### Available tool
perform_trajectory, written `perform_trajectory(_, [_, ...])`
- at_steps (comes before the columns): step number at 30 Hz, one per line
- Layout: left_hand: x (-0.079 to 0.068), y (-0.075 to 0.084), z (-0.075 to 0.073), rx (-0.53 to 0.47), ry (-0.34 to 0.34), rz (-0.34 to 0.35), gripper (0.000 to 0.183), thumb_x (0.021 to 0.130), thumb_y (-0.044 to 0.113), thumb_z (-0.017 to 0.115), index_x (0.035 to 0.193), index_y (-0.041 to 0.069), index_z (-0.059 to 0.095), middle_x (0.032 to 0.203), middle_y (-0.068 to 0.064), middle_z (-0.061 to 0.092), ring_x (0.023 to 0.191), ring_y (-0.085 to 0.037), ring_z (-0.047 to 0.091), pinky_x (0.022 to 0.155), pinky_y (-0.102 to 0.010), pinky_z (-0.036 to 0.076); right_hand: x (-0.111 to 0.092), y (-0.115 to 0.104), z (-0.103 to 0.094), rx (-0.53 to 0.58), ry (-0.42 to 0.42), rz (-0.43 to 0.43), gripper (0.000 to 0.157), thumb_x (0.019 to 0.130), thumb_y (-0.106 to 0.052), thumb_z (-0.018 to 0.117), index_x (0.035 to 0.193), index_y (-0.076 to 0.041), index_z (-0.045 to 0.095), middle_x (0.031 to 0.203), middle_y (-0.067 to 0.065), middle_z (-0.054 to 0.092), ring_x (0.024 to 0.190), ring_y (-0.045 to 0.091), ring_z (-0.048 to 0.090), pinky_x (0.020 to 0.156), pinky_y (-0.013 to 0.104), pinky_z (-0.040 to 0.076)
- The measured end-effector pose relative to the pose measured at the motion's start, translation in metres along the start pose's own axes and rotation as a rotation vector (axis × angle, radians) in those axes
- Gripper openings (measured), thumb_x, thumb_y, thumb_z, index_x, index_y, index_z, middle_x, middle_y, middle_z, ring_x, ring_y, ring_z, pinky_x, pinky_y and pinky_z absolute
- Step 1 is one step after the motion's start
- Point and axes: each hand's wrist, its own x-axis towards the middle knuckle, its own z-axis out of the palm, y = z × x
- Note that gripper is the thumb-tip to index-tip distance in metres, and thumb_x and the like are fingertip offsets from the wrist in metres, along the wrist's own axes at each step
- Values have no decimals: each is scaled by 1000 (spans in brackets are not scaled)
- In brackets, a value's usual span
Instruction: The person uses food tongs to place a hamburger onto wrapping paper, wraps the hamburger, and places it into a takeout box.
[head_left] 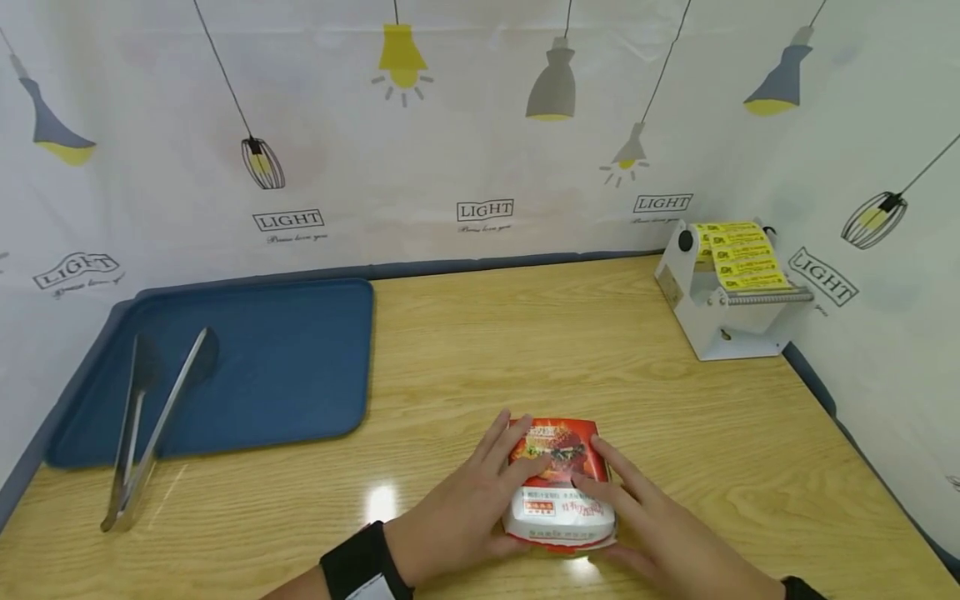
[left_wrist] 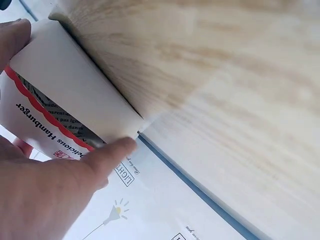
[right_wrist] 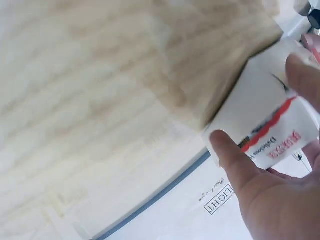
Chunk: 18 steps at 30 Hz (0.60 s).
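Note:
A red and white hamburger box (head_left: pixel 564 520) sits on the wooden table near its front edge, with a burger picture on the lid. My left hand (head_left: pixel 467 505) holds its left side, fingers over the lid and thumb low at the near side. On the right side, my right hand (head_left: pixel 651 523) grips it in the same way. In the left wrist view, the box (left_wrist: pixel 75 75) shows a gap between lid and base, where dark printed wrapping is visible. A similar gap shows on the box (right_wrist: pixel 250 100) in the right wrist view.
At the left lies a blue tray (head_left: pixel 300 358). Metal tongs (head_left: pixel 167 417) rest across its near edge, their hinged end on the table. A white label dispenser (head_left: pixel 693 312) carrying a roll of yellow labels (head_left: pixel 746 254) stands at the back right. A printed curtain (head_left: pixel 480 125) hangs behind.

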Motion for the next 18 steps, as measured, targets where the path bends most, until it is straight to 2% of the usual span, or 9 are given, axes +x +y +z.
perform_trajectory(4, [0,-1,1,-23,-16,-14,81,80,48,72,148,17,39,165,-15,17,149,-41,8,105,-47,52,1,0,5,-10,44,-9,76,82,-34,73,148,-35,37,161,13,28,119,18,58,83,36,63])
perform_trajectory(6, [0,-2,0,-34,-22,-20,81,82,48,71,149,18,38,165,-14,15,149,-41,8,104,-46,53,1,0,6,19,43,15,73,84,-38,71,148,-37,36,161,10,27,121,18,57,85,37,62])
perform_trajectory(10, [-2,-3,-4,-114,-27,-40,83,82,44,72,151,23,32,167,-9,12,150,-37,7,102,-46,54,2,-1,3,102,23,53,68,87,-47,63,147,-42,34,163,5,25,132,22,48,91,42,60])
perform_trajectory(13, [-4,-4,-10,-176,-30,-58,84,82,44,71,153,28,29,167,-5,9,151,-34,7,101,-47,54,3,-1,0,128,34,36,67,87,-50,59,148,-41,33,163,5,26,137,26,42,94,48,57])
perform_trajectory(15, [-5,-5,-15,-196,-28,-68,84,81,44,71,153,29,29,167,-3,11,151,-33,10,102,-48,54,4,-2,-3,132,47,17,67,88,-50,58,150,-40,32,163,4,27,138,27,41,95,51,56])
perform_trajectory(18, [-5,-7,-22,-206,-12,-87,82,81,41,70,152,25,31,163,-2,23,148,-28,19,105,-47,52,6,-5,-6,151,64,-5,68,91,-45,56,153,-36,28,162,3,29,139,26,39,97,54,54])
